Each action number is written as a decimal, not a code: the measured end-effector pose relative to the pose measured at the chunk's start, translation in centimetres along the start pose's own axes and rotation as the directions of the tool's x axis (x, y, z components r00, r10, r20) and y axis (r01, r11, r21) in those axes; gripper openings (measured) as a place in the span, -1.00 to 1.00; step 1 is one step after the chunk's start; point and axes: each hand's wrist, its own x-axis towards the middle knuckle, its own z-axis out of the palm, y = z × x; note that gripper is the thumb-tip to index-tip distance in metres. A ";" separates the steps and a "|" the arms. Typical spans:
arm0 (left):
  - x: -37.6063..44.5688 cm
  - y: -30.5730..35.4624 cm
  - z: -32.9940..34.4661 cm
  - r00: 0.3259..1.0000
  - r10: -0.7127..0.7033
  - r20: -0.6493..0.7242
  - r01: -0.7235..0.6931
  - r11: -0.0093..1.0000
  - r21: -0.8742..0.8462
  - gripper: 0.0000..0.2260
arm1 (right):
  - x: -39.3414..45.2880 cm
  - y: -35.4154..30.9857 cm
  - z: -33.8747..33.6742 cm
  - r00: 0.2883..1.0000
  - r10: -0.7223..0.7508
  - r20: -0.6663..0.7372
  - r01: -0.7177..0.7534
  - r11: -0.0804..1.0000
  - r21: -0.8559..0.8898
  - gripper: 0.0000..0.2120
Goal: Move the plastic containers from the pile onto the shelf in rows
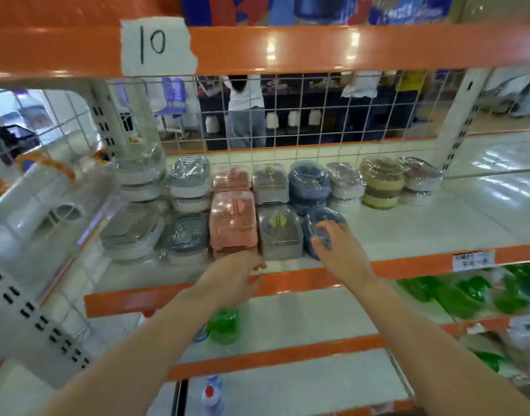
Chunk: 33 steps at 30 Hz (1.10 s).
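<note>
Wrapped plastic containers stand in rows on the white shelf (pixel 423 229). In the front row are a pink box (pixel 232 223), a grey box (pixel 280 232) and a blue round container (pixel 319 223). My right hand (pixel 338 250) reaches over the shelf's front edge, and its fingers touch the blue round container. My left hand (pixel 236 277) hovers at the orange front rail (pixel 408 265), just below the pink box, with its fingers loosely curled and holding nothing. Behind stand more stacks, among them a yellow-brown one (pixel 380 181).
A wire grid backs the shelf, with people standing behind it. An orange beam with a paper label "10" (pixel 158 46) runs overhead. The shelves below hold green items (pixel 468 295) and a green bottle (pixel 224 325). A clear bin (pixel 47 211) sits at left.
</note>
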 end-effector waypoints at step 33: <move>23.6 48.3 10.8 0.923 0.367 0.115 -0.372 0.928 0.027 -0.71 | -8.3 40.2 -34.4 0.876 0.436 -0.208 -0.476 0.852 -0.219 -0.69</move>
